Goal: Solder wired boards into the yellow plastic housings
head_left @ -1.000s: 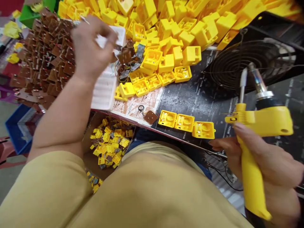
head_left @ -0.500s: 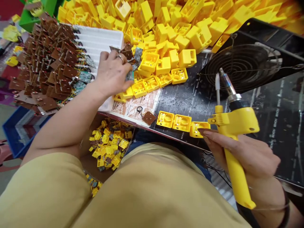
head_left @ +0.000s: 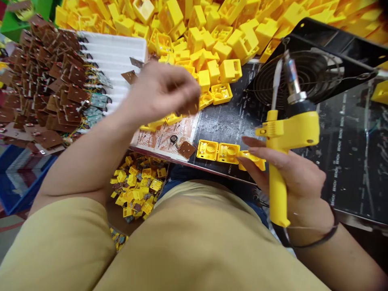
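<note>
My left hand (head_left: 165,91), smeared by motion, is above the front of the yellow casing pile. Its fingers are pinched on a brown circuit board (head_left: 189,106), partly hidden and blurred. In my right hand (head_left: 298,173) is a yellow soldering gun (head_left: 277,182), its metal tip pointing up and away from me. The thumb and forefinger of that hand are apart, beside the rightmost of three open yellow casings (head_left: 228,153) lined up along the bench edge. A loose brown circuit board (head_left: 186,150) and a small dark ring (head_left: 173,140) lie left of this row.
Many brown circuit boards (head_left: 51,85) are heaped at left beside a white ribbed tray (head_left: 117,50). Yellow casings (head_left: 221,48) pile across the back. A black fan (head_left: 298,76) stands at right on the black bench (head_left: 348,161). Below sits a box of filled casings (head_left: 139,188).
My left hand has moved right from the boards by the tray, now with a brown circuit board in its fingers. My right hand has lifted slightly off the third casing, its fingers spreading.
</note>
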Tool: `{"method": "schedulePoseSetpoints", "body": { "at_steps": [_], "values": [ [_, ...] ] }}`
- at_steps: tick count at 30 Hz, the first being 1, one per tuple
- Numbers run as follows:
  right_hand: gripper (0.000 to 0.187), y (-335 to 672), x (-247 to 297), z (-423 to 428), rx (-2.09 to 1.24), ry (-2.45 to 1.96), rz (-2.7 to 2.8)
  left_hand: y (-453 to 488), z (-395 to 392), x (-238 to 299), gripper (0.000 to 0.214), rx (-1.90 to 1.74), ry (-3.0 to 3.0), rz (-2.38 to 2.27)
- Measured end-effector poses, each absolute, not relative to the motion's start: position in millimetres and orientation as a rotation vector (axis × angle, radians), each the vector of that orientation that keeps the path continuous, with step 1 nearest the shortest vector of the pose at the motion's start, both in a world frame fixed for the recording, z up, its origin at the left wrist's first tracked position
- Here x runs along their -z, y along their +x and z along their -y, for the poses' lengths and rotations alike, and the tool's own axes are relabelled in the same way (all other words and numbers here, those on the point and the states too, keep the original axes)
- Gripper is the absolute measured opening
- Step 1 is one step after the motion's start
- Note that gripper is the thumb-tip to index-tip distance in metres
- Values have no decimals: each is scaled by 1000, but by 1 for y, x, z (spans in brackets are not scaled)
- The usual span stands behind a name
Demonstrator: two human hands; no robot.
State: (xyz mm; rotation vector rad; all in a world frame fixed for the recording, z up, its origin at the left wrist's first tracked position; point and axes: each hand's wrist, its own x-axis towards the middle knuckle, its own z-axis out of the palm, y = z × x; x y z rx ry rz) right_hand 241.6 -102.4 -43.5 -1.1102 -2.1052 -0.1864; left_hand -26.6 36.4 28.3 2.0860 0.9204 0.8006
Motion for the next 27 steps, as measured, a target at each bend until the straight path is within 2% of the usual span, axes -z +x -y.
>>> {"method": "schedulePoseSetpoints", "body": {
  "at_steps": [2, 5, 8, 12, 17, 21, 27],
  "values": [
    [38, 231, 46, 96, 168, -1055, 2089, -6, -28, -12, 32, -554, 1980, -915],
    [38, 220, 54, 87, 123, -963, 2096, 19, -23, 10, 16, -440, 1768, -904],
    [35, 216, 63, 81, 147, -941, 2060, 26, -22, 22, 10, -379, 1580, -891],
    [38, 217, 63, 79, 228, -1061, 1885, 7, -19, 28, 25, -462, 1515, -855],
    [31, 212, 53, 80, 190, -1095, 1791, -7, -5, 29, 40, -516, 1888, -782],
    [29, 203, 52, 80, 135, -1105, 1781, 13, 13, 28, 34, -776, 1797, -827],
    [31, 200, 59, 85, 53, -1079, 1764, 34, 16, 38, 25, -834, 1543, -914]
  ]
}}
